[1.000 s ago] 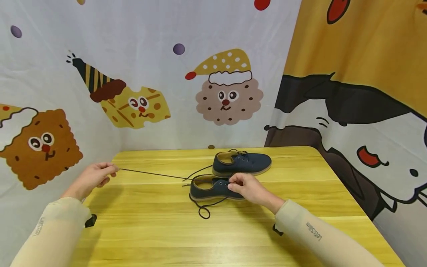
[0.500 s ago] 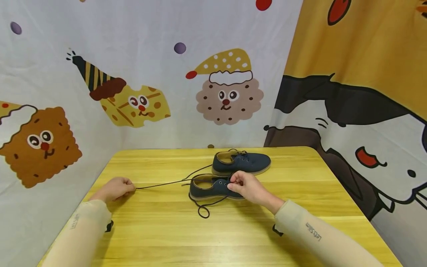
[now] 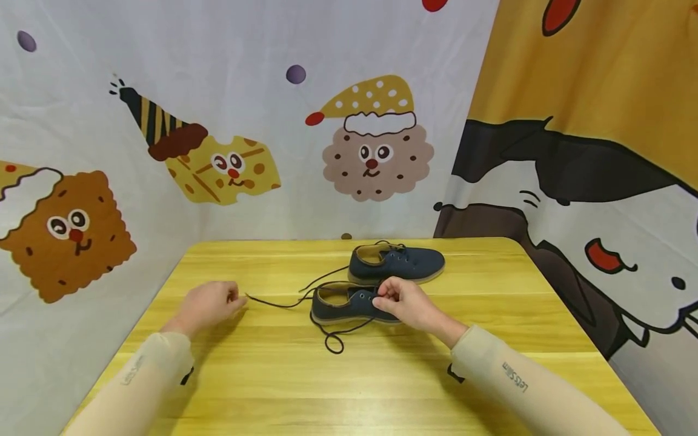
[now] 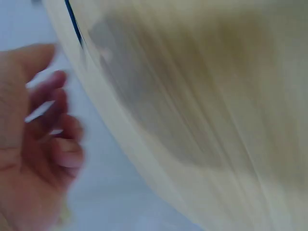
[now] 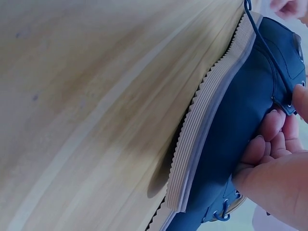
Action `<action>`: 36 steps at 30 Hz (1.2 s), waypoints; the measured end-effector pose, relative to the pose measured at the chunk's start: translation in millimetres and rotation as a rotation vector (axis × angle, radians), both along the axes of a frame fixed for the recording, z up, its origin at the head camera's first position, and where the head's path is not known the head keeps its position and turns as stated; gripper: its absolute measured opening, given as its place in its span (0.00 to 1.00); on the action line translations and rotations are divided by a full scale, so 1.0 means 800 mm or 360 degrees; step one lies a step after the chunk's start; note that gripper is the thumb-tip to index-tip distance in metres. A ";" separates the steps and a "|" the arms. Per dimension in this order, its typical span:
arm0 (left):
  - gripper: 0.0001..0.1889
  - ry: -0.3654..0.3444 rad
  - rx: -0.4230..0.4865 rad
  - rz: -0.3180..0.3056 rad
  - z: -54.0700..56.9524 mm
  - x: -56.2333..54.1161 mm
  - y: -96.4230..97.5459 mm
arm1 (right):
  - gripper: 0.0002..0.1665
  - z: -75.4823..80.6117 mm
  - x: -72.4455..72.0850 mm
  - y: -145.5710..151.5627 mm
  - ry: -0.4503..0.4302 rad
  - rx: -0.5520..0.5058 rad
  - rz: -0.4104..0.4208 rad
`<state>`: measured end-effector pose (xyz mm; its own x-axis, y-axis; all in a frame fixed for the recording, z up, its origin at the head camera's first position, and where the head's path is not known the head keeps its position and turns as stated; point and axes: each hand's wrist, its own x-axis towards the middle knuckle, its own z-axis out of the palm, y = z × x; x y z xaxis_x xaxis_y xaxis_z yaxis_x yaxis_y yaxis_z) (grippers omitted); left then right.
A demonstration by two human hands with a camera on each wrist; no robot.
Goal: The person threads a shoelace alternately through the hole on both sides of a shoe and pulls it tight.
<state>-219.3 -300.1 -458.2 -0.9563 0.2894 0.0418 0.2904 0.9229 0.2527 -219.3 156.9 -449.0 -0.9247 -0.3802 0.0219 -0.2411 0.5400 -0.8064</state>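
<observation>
Two navy lace-up shoes stand side by side on the table, toes to the right. My right hand [image 3: 415, 306] is at the lacing of the near shoe [image 3: 334, 313]. In the right wrist view, its fingers curl against the navy upper [image 5: 236, 125], with the thumb by an eyelet flap. The near shoe's dark shoelace [image 3: 278, 304] trails left over the table. My left hand [image 3: 209, 306] is just beyond its tip; the left wrist view shows thumb and fingers apart and the lace end [image 4: 73, 21] free of them. The toe is partly hidden by my right hand.
Behind the near shoe stands the second shoe [image 3: 422, 264], with its own lace stretching left. A looped lace end [image 3: 334, 344] lies in front of the near shoe. The wooden table [image 3: 272, 387] meets a cartoon-printed curtain [image 3: 245, 72] at the back and sides.
My left hand has come down and right from the table's left edge and let go of the lace. The lace has gone from taut to slack. My right hand has stayed at the near shoe.
</observation>
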 end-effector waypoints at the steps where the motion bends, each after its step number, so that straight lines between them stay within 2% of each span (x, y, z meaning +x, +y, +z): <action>1: 0.10 0.0160 -0.0039 -0.0096 0.002 0.005 0.016 | 0.12 0.000 0.000 0.001 -0.0001 -0.0002 0.0003; 4: 0.05 0.0574 -0.0071 -0.0418 0.002 0.021 0.067 | 0.11 0.001 -0.001 0.002 0.0002 0.0001 0.0004; 6: 0.07 0.0740 -0.0080 -0.0617 0.000 0.029 0.098 | 0.11 0.002 -0.001 0.003 0.0011 0.0009 -0.0004; 9: 0.07 0.0824 -0.0171 -0.0838 -0.005 0.035 0.133 | 0.11 0.003 0.000 0.004 0.0011 0.0016 0.0003; 14: 0.10 0.0867 -0.0520 -0.1051 -0.010 0.038 0.164 | 0.11 0.002 0.005 0.007 0.0002 0.0033 0.0017; 19: 0.07 0.0927 -0.0756 -0.1158 -0.011 0.037 0.184 | 0.10 0.003 0.010 0.011 -0.0005 0.0039 -0.0004; 22: 0.06 0.0896 -0.0851 -0.1183 -0.016 0.040 0.195 | 0.10 0.004 0.011 0.013 -0.0009 0.0035 -0.0008; 25: 0.04 0.0846 -0.0867 -0.1164 -0.019 0.046 0.205 | 0.09 0.003 0.013 0.015 0.0012 0.0042 0.0001; 28: 0.03 0.0779 -0.0824 -0.1115 -0.021 0.056 0.215 | 0.07 0.003 0.015 0.020 0.0026 0.0056 0.0002; 32: 0.07 0.0666 -0.0688 -0.1121 -0.026 0.077 0.231 | 0.05 0.002 0.018 0.027 0.0014 0.0080 -0.0009; 34: 0.06 0.0680 -0.0601 -0.1168 -0.029 0.089 0.241 | 0.06 0.002 0.018 0.030 0.0011 0.0087 -0.0008; 36: 0.05 0.0767 -0.0524 -0.1237 -0.030 0.099 0.254 | 0.06 0.001 0.017 0.031 0.0011 0.0088 -0.0003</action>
<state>-140.4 -97.3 -482.2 -0.3948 0.9004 0.1829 0.8535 0.4331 -0.2898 -206.0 181.4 -447.9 -0.9253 -0.3793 0.0073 -0.2456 0.5843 -0.7735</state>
